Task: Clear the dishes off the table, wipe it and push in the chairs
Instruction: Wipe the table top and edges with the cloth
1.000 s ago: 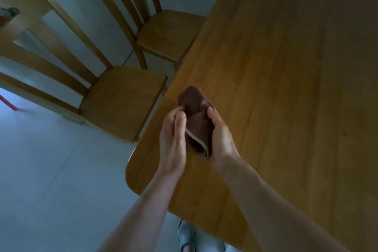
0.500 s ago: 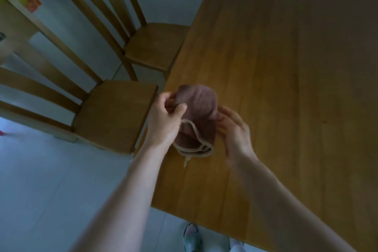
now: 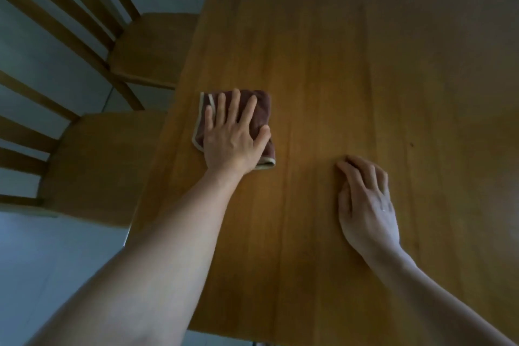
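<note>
A folded brown cloth [image 3: 262, 105] with a pale hem lies flat on the wooden table [image 3: 365, 64], near its left edge. My left hand [image 3: 233, 135] presses down on the cloth with its fingers spread and straight. My right hand [image 3: 365, 202] rests on the bare tabletop to the right of the cloth, fingers loosely bent and holding nothing. No dishes show on the part of the table in view.
Two wooden chairs stand at the table's left side: a near chair [image 3: 92, 166] and a far chair [image 3: 151, 48], both seats partly out from under the table. Pale tiled floor [image 3: 42, 275] lies left of the table.
Both hands held the cloth bunched above the table corner. Now it lies flat under my left hand, my right hand has let go and dropped to the tabletop, and the view has shifted right.
</note>
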Demonstrator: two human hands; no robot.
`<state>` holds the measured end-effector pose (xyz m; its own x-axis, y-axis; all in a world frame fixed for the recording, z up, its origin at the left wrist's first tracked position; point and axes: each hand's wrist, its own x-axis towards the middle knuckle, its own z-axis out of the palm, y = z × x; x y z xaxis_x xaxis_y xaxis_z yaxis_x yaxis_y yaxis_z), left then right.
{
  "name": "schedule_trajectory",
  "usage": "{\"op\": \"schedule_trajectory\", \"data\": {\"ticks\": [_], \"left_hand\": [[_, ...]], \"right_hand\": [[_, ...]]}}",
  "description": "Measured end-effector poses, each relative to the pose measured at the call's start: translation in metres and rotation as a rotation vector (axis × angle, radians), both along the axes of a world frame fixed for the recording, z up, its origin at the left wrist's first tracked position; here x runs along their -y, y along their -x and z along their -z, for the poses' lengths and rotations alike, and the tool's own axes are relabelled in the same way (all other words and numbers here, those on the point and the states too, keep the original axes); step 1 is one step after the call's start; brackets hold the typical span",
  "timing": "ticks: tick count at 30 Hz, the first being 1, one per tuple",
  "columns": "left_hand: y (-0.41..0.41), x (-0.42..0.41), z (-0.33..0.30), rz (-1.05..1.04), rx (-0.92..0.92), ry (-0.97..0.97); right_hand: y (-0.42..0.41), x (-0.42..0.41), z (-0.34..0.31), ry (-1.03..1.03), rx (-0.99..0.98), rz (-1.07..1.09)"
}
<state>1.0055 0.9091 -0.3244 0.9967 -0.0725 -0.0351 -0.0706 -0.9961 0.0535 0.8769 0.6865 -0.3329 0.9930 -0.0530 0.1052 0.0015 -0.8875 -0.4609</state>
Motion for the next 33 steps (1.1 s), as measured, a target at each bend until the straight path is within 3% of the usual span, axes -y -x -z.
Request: {"op": "schedule_trajectory", "data": {"ticks": [4, 9, 13, 22, 28, 33], "left_hand": [[-0.017, 0.024, 0.002, 0.062, 0.001, 0.039], [0.086, 0.060, 0.003, 0.322, 0.038, 0.125], [0.144, 0.033, 0.001, 0.400, -0.002, 0.142], [0.124, -0.071, 0.003, -0.038, 0.009, 0.053], [0.143, -0.036, 0.003, -0.217, 0.031, 0.059], [0.203, 0.053, 0.000, -0.235, 0.031, 0.080]], "right_hand": [[-0.001, -0.001, 0.000, 0.003, 0.002, -0.002], [0.000, -0.001, -0.004, -0.049, 0.003, -0.005], [0.000, -0.001, -0.005, -0.027, 0.005, -0.013], [0.000, -0.004, -0.008, -0.005, -0.039, 0.011], [0.001, 0.001, -0.005, -0.052, -0.008, -0.006], [0.009, 0.030, -0.020, -0.426, -0.011, 0.015]]}}
